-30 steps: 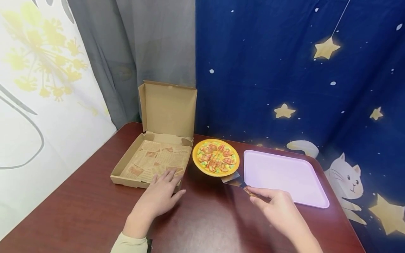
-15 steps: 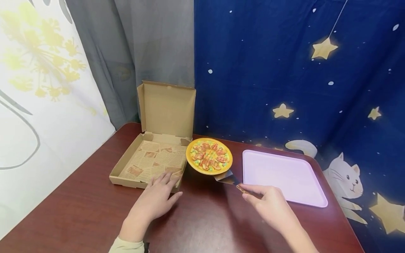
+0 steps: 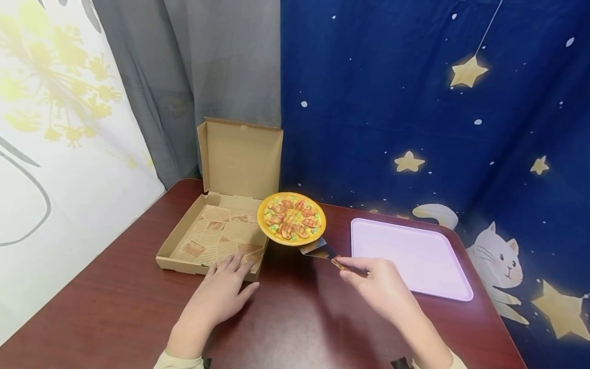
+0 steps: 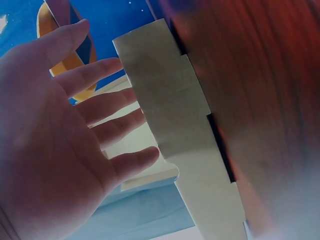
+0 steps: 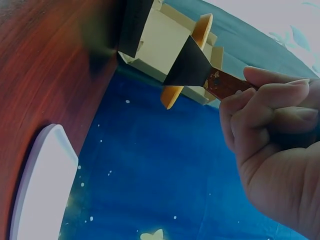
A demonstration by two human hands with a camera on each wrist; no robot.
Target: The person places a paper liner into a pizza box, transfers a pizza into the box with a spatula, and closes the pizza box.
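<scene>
My right hand (image 3: 380, 287) grips the wooden handle of a spatula (image 3: 317, 249) with a wide metal blade. On that blade rides a round toy-looking pizza (image 3: 291, 219) with an orange rim and red, green and yellow toppings. It is raised above the table and overlaps the right side of the open cardboard pizza box (image 3: 241, 159). From the right wrist view, the blade (image 5: 190, 65) shows beneath the pizza's orange edge (image 5: 202, 31). My left hand (image 3: 218, 292) has its fingers spread, fingertips at the box's front wall (image 4: 160, 90).
Printed newspaper-style paper (image 3: 216, 233) lines the box, whose lid stands upright. A pale purple tray (image 3: 407, 256) lies at the right of the dark red table (image 3: 286, 328). Grey and blue starry curtains (image 3: 350, 102) hang right behind the table.
My right hand has carried the pizza on the spatula left and a little up, from beside the box to over its right edge. The left hand stays at the box front.
</scene>
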